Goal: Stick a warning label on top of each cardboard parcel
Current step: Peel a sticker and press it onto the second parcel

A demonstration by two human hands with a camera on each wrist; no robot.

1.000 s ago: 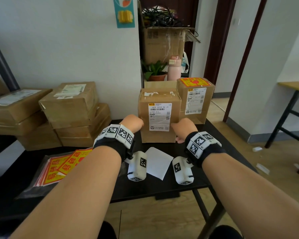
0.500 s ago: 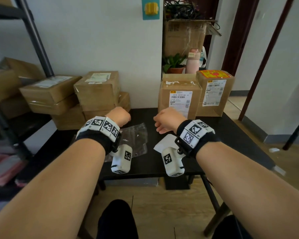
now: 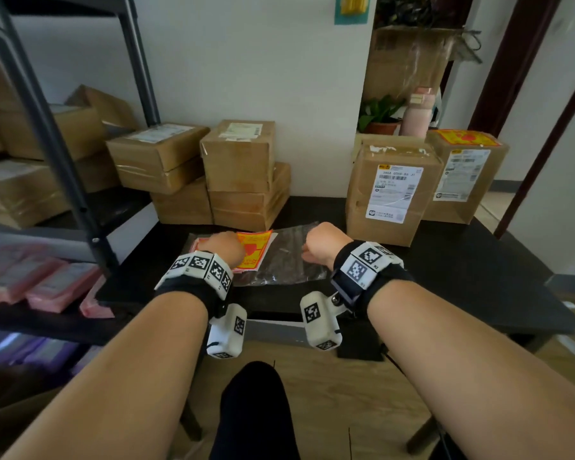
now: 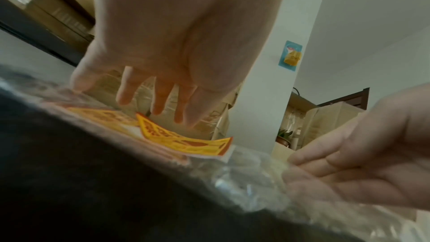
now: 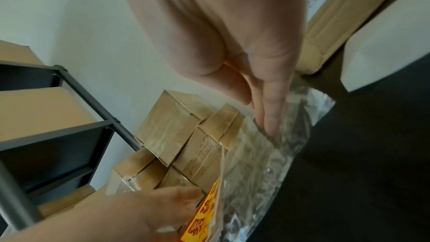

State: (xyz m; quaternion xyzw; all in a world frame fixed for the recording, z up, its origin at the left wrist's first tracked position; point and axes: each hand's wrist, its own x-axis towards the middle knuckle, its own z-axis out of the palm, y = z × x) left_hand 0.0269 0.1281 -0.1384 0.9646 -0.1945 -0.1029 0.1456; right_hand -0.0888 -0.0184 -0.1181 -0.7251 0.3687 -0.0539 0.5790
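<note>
A stack of yellow-and-red warning labels (image 3: 258,249) sticks out of a clear plastic bag (image 3: 289,260) on the black table (image 3: 462,260). My left hand (image 3: 224,245) hovers over the labels with straight fingers (image 4: 160,98), its thumb touching the bag. The right hand (image 3: 319,242) presses straight fingers (image 5: 271,117) onto the bag's right part. Behind it stands a tall parcel (image 3: 390,190) with only torn tape on top. The parcel (image 3: 467,174) to its right carries a warning label. More parcels (image 3: 243,167) are stacked at the back left.
A dark metal shelf rack (image 3: 63,154) with boxes and pink packets stands close on the left. A plant, a pink bottle (image 3: 417,111) and an open carton stand behind the right parcels. The table's right side is bare; its front edge lies under my wrists.
Both hands left the tall parcel and moved left and toward me, onto the bag of labels. The view swung left, bringing the shelf rack into sight.
</note>
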